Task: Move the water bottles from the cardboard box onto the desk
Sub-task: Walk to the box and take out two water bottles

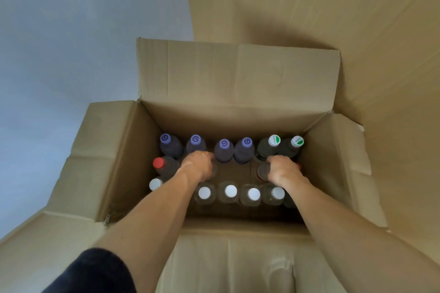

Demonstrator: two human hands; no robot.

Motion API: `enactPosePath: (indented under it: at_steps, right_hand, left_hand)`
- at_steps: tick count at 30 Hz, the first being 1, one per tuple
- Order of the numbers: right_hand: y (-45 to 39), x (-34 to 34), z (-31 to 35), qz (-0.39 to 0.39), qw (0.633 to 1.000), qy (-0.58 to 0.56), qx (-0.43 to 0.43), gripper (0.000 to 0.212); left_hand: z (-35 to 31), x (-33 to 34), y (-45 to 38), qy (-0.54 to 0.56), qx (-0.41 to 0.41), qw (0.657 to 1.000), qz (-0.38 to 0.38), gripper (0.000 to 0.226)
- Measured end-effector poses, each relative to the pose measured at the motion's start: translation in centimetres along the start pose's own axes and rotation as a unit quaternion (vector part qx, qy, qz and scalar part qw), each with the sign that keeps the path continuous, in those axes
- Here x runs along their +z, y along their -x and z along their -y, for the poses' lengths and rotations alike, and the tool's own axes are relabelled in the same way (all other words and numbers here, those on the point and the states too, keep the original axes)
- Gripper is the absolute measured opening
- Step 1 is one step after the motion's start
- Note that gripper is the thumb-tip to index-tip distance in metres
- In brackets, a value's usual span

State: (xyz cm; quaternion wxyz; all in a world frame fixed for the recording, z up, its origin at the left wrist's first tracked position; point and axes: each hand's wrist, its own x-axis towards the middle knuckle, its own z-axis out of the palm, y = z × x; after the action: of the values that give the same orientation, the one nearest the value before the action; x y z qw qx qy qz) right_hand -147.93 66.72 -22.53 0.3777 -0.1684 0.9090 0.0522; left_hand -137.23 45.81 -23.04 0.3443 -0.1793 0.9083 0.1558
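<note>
The open cardboard box [152,164] holds upright plastic water bottles [223,153] in rows beyond and short of the fingers. Left hand [198,165] and right hand [282,170] each curl around a middle-row bottle top. Full bottles likely handle heavy and smooth-walled; grip below the cap.

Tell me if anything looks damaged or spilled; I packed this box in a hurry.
No spill shows. The bottles stand upright in the box. Only the right flap looks off: its outer edge is torn and ragged.
</note>
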Motion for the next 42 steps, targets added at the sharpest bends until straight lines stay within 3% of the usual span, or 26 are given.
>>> enactPosePath:
  at_steps: [2,10,13,21,27,32,36,39,42]
  right_hand:
    - [-0.4,0.4,0.1,-0.005,1.000,0.013,0.001,0.033]
    - [-2.2,1.4,0.3,-0.026,0.998,-0.008,-0.061,0.057]
    - [-2.9,1.9,0.6,-0.026,0.997,-0.011,-0.072,0.055]
    - [-4.1,3.0,1.5,-0.006,0.996,0.004,-0.087,0.048]
    - [-4.5,3.0,1.4,-0.016,0.995,-0.023,-0.093,0.044]
    - [-3.0,1.8,-0.3,-0.043,0.992,-0.082,-0.087,0.052]
    - [-0.5,-1.0,-0.9,-0.083,0.980,-0.144,-0.106,0.052]
    - [1.5,-2.9,-1.9,-0.105,0.965,-0.206,-0.122,0.054]
    - [3.5,-4.6,-2.6,-0.124,0.936,-0.304,-0.126,0.052]
  left_hand:
    - [0.3,0.2,-0.5,0.009,0.004,1.000,0.002,0.046]
    - [1.8,1.5,-2.2,0.044,0.026,0.999,-0.008,0.064]
    - [2.2,1.9,-2.7,0.057,0.032,0.998,-0.016,0.069]
    - [2.6,2.6,-3.6,0.081,0.030,0.996,-0.024,0.062]
    - [2.9,3.4,-3.4,0.084,0.039,0.994,-0.055,0.045]
    - [2.3,1.4,-2.0,0.038,0.060,0.993,-0.090,0.041]
    - [1.4,-1.9,0.0,0.060,0.093,0.986,-0.125,0.039]
    - [0.6,-4.7,1.8,0.139,0.158,0.973,-0.097,0.039]
    - [0.3,-7.2,3.2,0.170,0.164,0.969,-0.067,0.034]
